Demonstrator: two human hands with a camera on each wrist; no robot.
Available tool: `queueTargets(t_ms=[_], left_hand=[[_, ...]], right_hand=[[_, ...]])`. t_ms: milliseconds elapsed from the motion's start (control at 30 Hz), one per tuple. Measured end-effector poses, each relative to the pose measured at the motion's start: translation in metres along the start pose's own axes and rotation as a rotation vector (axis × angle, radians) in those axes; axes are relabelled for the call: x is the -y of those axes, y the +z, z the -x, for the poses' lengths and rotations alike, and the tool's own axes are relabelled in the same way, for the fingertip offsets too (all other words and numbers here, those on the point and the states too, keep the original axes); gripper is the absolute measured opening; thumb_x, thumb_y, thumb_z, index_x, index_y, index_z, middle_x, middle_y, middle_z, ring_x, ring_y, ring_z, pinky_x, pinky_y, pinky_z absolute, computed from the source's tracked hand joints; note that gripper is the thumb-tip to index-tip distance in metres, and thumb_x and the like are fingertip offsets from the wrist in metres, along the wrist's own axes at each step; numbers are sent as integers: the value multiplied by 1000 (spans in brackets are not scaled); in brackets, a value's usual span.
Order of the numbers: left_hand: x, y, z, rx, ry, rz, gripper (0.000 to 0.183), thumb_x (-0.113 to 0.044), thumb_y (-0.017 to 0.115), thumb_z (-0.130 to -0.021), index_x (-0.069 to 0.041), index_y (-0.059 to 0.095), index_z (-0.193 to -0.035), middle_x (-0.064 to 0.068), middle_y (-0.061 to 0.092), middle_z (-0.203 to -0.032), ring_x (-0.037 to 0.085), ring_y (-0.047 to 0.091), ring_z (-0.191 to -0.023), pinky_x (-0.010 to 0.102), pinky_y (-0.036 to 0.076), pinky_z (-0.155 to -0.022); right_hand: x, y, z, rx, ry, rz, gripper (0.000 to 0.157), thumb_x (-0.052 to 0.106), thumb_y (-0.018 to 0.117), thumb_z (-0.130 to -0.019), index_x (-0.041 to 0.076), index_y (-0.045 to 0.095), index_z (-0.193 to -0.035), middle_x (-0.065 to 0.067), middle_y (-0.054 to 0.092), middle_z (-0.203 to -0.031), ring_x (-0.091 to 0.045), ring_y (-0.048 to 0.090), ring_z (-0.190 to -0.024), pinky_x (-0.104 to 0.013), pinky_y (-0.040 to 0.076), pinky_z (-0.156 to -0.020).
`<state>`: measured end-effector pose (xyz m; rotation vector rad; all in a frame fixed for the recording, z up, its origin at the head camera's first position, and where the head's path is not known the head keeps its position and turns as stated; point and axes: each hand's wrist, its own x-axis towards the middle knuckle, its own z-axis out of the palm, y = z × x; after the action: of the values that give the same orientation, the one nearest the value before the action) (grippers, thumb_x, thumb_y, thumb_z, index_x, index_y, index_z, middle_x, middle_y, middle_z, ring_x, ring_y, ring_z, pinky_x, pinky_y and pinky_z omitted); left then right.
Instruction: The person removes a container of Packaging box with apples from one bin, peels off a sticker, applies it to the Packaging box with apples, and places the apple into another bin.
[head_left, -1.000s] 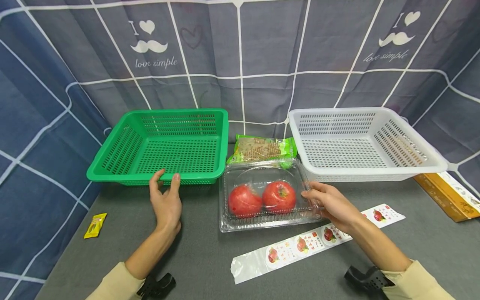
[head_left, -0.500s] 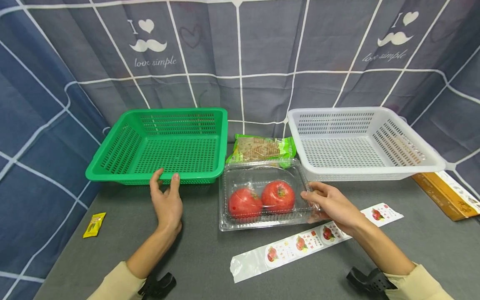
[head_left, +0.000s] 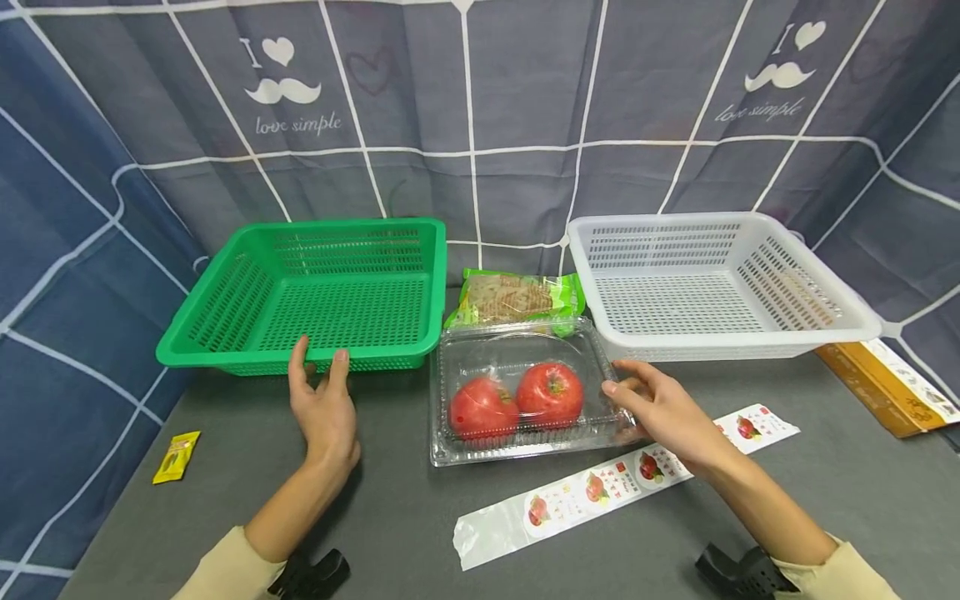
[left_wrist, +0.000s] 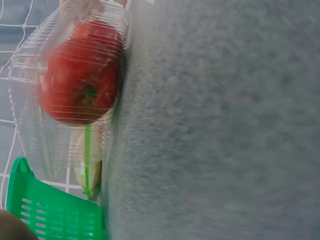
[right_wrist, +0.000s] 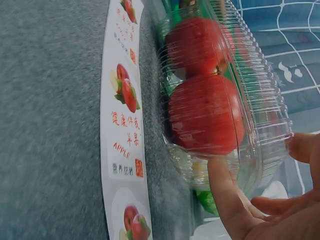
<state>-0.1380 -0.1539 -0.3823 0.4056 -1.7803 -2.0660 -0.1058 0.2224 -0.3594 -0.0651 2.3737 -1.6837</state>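
A clear plastic clamshell box [head_left: 517, 450] rests on the grey table with two round red fruits [head_left: 551, 393] inside. My right hand [head_left: 667, 412] holds the box by its right end, with the thumb uppermost in the head view. In the right wrist view its fingers [right_wrist: 227, 195] touch the box's side and rim. My left hand [head_left: 325, 408] is at the front of the green basket [head_left: 187, 354], its fingertips right at the rim and the thumb apart from the index finger. In the left wrist view only a sliver of that hand shows at the lower left corner.
Behind the box lies a green-and-clear packet [head_left: 517, 298]. A white basket [head_left: 720, 343] stands to the right, an orange box [head_left: 870, 387] beside it. A strip of apple labels [head_left: 547, 521] lies in front, passing under the right hand. A small yellow sachet [head_left: 177, 457] is at the left.
The head view has shifted slightly, so everything sits a little further left. Both hands stay in place at the green basket and the clamshell box.
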Motion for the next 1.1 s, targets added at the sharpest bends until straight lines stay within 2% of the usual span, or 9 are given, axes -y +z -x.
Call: queueTargets(t_ms=[167, 300, 467, 600, 667, 767, 933, 1033, 1100], left_hand=[[3, -3, 6, -9, 47, 43, 60, -23, 60, -100, -24, 32, -153, 8, 18, -152, 27, 40, -131, 35, 38, -105], [0, -6, 14, 6, 83, 41, 53, -19, 62, -99, -15, 39, -147, 9, 27, -143, 26, 46, -124, 30, 43, -97], [-9, -6, 28, 53, 77, 4, 48, -14, 64, -97, -8, 42, -139, 11, 37, -134, 22, 52, -117, 24, 45, -92], [-16, -4, 41, 79, 91, -12, 43, -10, 66, -95, -6, 45, -132, 10, 41, -130, 21, 52, -113, 23, 44, -91], [-18, -3, 48, 96, 131, -19, 37, -6, 66, -94, -6, 48, -127, 10, 46, -123, 20, 53, -107, 22, 45, -88], [-19, -2, 58, 151, 227, -32, 28, 2, 67, -92, -3, 55, -117, 9, 55, -106, 17, 58, -90, 19, 48, -75], [-19, -1, 83, 346, 366, -40, 15, 11, 67, -86, 8, 61, -100, 5, 62, -80, 9, 56, -65, 18, 45, -56], [-18, 0, 97, 471, 356, -66, 14, 12, 69, -84, 9, 63, -97, 3, 63, -78, 9, 57, -65, 20, 46, -55], [-17, 1, 104, 547, 304, -105, 14, 8, 71, -85, 5, 66, -98, 3, 63, -79, 10, 58, -66, 21, 47, -55]], right_hand=[[0, 0, 14, -116, -146, 153, 58, 28, 60, -101, 0, 39, -146, -20, 52, -123, -24, 62, -92, -36, 56, -69], [6, 0, 28, -255, -286, 267, 41, 20, 64, -98, 7, 56, -136, -9, 51, -125, -18, 56, -101, -29, 56, -70], [19, 5, 44, -370, -421, 278, 31, 4, 70, -92, 11, 68, -121, 1, 57, -113, -12, 55, -98, -18, 51, -67], [25, 16, 53, -307, -520, 199, 28, -6, 68, -88, 8, 70, -112, -3, 62, -103, -13, 57, -88, -21, 52, -63], [25, 23, 56, -246, -556, 158, 26, -8, 68, -88, 7, 70, -109, -5, 63, -98, -14, 58, -84, -24, 53, -61], [23, 34, 59, -171, -566, 125, 23, -5, 69, -88, 8, 71, -106, -4, 64, -92, -13, 59, -81, -26, 53, -59], [14, 50, 59, -41, -567, 89, 23, -4, 69, -88, 12, 72, -104, 1, 65, -91, -13, 61, -78, -27, 53, -58], [8, 58, 59, 6, -565, 98, 24, -3, 70, -87, 16, 72, -102, 4, 66, -91, -11, 61, -78, -27, 52, -58], [5, 63, 58, 29, -557, 111, 22, 0, 71, -88, 18, 72, -101, 7, 65, -89, -11, 60, -77, -26, 52, -58]])
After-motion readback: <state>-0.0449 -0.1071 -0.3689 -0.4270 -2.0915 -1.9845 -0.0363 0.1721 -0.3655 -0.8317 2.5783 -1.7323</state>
